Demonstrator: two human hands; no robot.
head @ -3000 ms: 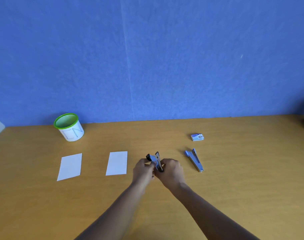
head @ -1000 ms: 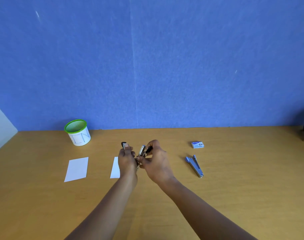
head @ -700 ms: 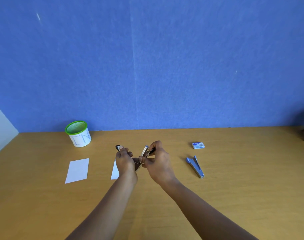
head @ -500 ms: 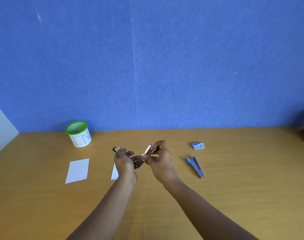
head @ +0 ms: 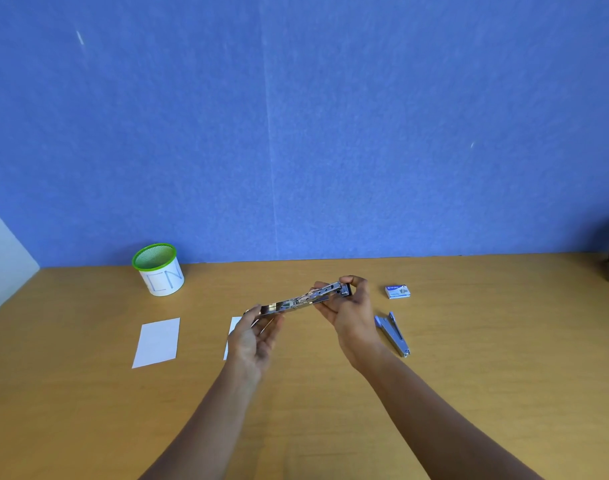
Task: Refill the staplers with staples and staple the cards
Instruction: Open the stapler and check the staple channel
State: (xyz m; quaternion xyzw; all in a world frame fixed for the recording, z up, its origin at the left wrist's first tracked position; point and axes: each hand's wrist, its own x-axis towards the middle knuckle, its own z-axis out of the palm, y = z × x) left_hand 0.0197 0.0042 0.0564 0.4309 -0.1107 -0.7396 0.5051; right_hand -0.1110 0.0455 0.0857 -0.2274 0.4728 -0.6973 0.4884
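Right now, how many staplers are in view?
2. An opened stapler held between the left hand and right hand; a blue stapler lying on the table, right of them.

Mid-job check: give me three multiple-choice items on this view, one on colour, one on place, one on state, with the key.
1. The rim of the cup is: A. red B. green C. black
2. The staple box lies: A. beside the cup B. on the table beyond the blue stapler C. on a card
3. The held stapler is: A. opened out flat B. closed C. lying on the table

Key: 1 B, green rim over a white wall; 2 B, it sits behind the blue stapler; 3 A, left hand and right hand hold its ends apart in the air.
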